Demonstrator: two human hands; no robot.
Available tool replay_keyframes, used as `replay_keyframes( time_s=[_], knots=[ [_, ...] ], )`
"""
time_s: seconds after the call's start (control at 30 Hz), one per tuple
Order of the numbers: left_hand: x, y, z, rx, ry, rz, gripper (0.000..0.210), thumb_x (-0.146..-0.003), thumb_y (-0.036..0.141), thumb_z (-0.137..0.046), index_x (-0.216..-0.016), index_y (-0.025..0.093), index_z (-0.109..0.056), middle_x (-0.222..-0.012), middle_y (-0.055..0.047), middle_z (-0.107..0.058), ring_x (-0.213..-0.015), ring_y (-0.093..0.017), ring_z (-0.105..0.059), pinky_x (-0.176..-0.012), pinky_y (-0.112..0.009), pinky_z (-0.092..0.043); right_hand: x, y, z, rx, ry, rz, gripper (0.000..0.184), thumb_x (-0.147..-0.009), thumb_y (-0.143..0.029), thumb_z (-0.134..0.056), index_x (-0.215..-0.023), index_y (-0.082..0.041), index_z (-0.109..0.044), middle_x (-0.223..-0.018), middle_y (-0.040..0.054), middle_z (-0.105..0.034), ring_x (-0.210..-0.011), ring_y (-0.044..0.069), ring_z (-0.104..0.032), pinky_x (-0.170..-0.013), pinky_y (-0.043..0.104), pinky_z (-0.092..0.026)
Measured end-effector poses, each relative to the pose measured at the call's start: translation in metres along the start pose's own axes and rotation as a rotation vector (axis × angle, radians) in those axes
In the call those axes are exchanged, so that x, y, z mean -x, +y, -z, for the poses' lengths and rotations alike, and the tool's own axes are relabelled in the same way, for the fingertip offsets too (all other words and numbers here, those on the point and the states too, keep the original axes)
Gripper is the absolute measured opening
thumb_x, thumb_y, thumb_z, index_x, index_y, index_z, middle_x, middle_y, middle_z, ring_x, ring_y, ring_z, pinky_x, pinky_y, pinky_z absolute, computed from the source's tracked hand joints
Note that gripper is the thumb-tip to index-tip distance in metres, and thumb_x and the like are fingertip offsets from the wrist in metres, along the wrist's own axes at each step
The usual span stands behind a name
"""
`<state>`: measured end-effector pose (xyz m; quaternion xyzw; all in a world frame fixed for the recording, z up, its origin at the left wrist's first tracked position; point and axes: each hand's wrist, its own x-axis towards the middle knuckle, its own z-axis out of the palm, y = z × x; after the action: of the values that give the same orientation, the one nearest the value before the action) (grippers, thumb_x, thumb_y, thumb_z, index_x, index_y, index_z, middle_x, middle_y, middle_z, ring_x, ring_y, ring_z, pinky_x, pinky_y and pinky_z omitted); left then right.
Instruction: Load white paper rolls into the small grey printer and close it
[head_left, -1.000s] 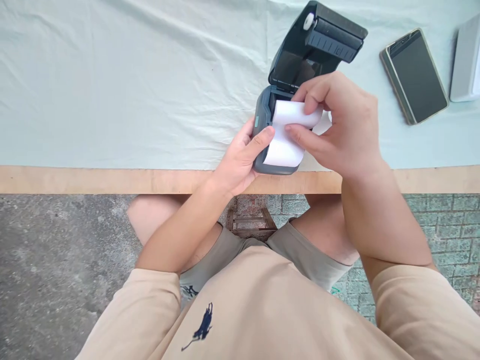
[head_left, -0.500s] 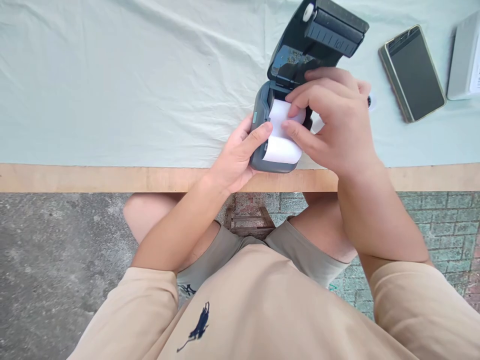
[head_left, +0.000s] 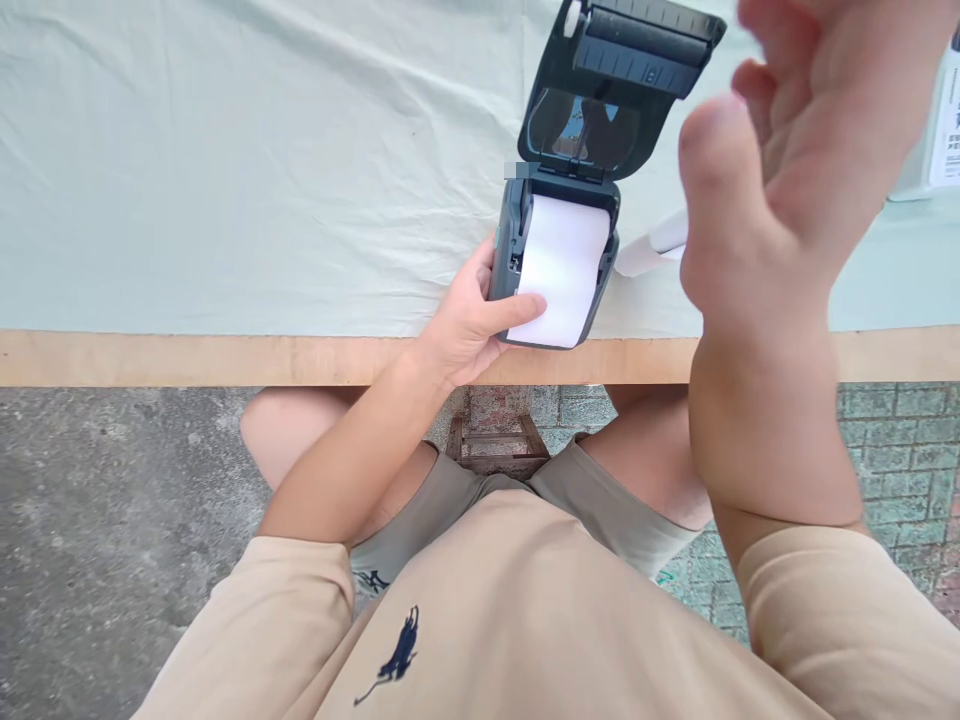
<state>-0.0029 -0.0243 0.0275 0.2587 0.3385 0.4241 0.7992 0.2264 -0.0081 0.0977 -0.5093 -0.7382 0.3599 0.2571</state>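
A dark portable label printer (head_left: 514,215) is held over the table's near edge in my left hand (head_left: 469,315). Its lid (head_left: 645,60) is swung up and back on the hinge, showing a black roller and a clear window. White paper (head_left: 566,265) lies in the printer's bay and stretches over its front; my left thumb presses on this paper. My right hand (head_left: 802,180) is raised close to the camera, away from the printer. Its thumb stands apart from the fingers, and nothing shows in it. The fingertips are partly cut off by the top edge.
A pale cloth (head_left: 262,180) covers the table, with a bare wooden strip (head_left: 187,358) along its front. White curled paper (head_left: 651,248) lies right of the printer. A white box with a printed label (head_left: 946,130) is at far right. A wooden stool (head_left: 499,450) shows below.
My right hand has left the printer's paper and risen toward the upper right, now covering the phone. The paper lies flatter over the bay. The printer has shifted slightly left in my left hand.
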Motion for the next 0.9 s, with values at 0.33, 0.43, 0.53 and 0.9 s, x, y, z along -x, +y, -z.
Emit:
replay_keyframes(
  time_s=[0.33,0.43,0.53,0.9],
  knots=[
    [0.001,-0.003,0.006,-0.031,0.006,-0.009,0.066,-0.073,0.036,-0.106,-0.13,0.032,-0.072,-0.12,-0.001,-0.082,-0.117,-0.029,-0.084,-0.091,-0.037,-0.072,-0.043,-0.025,-0.013,0.022,0.124,0.05,0.026,-0.096,-0.032,-0.067,-0.12,-0.024,-0.068,-0.13,0.0035,-0.075,-0.12,0.02,-0.072,-0.107,0.039,-0.062],
    [0.003,-0.001,0.007,-0.063,0.008,-0.001,0.067,-0.077,0.045,-0.102,-0.135,0.034,-0.069,-0.126,-0.003,-0.082,-0.123,-0.033,-0.083,-0.09,-0.04,-0.072,-0.043,-0.021,-0.012,0.067,-0.015,-0.014,0.041,-0.093,-0.04,-0.075,-0.131,-0.028,-0.069,-0.129,0.0034,-0.075,-0.117,0.021,-0.07,-0.106,0.04,-0.06],
    [0.002,0.002,0.003,0.021,-0.022,-0.003,0.054,-0.085,0.051,-0.093,-0.13,0.031,-0.072,-0.128,-0.004,-0.083,-0.131,-0.034,-0.082,-0.085,-0.038,-0.072,-0.041,-0.016,-0.01,0.006,-0.096,-0.119,0.059,-0.09,-0.049,-0.083,-0.142,-0.029,-0.064,-0.12,0.003,-0.074,-0.1,0.018,-0.068,-0.085,0.034,-0.058],
    [-0.009,0.004,-0.009,0.186,0.145,-0.02,0.031,-0.112,0.045,-0.052,-0.111,0.025,-0.077,-0.121,0.0,-0.087,-0.16,-0.032,-0.065,-0.118,-0.046,-0.07,-0.034,-0.018,-0.015,-0.021,-0.009,-0.027,0.047,-0.101,-0.05,-0.075,-0.138,-0.025,-0.06,-0.126,0.0042,-0.071,-0.106,0.016,-0.07,-0.089,0.032,-0.06]
  ],
)
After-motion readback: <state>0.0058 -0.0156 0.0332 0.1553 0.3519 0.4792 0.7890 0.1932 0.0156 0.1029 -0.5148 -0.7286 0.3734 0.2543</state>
